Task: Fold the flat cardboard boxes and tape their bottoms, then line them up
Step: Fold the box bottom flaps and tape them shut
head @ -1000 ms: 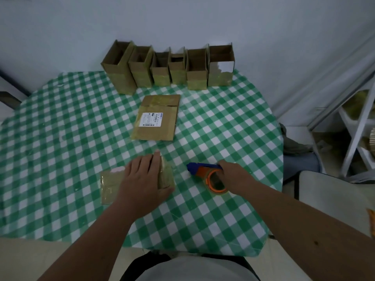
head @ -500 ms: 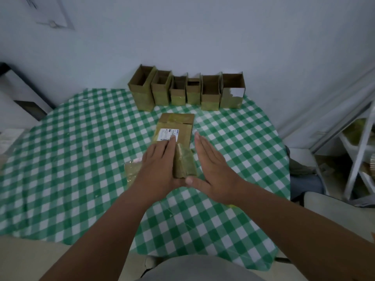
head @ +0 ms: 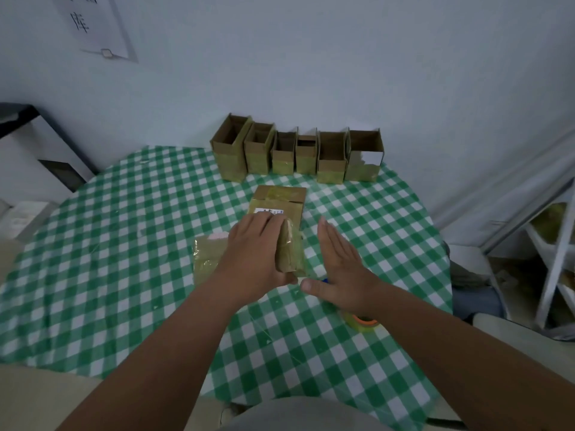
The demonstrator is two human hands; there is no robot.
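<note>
A tape-covered cardboard box (head: 287,248) lies on the green checked table (head: 124,244) in front of me. My left hand (head: 253,250) rests flat on top of it, fingers straight, thumb at its near end. My right hand (head: 340,265) hovers just right of the box, fingers straight and together, holding nothing. A flat cardboard box with a white label (head: 278,202) lies just beyond. Under my right wrist sits the orange and blue tape dispenser (head: 362,321), mostly hidden. Several folded open boxes (head: 295,154) stand in a row at the table's far edge.
A white wall rises right behind the box row, with a paper sheet (head: 93,26) pinned at upper left. White shelving (head: 557,259) stands off the table's right edge, and a dark-framed unit (head: 40,157) to the left.
My right hand let go of the tape dispenser and came up beside the box. My left hand stayed on the box. The camera tilted upward.
</note>
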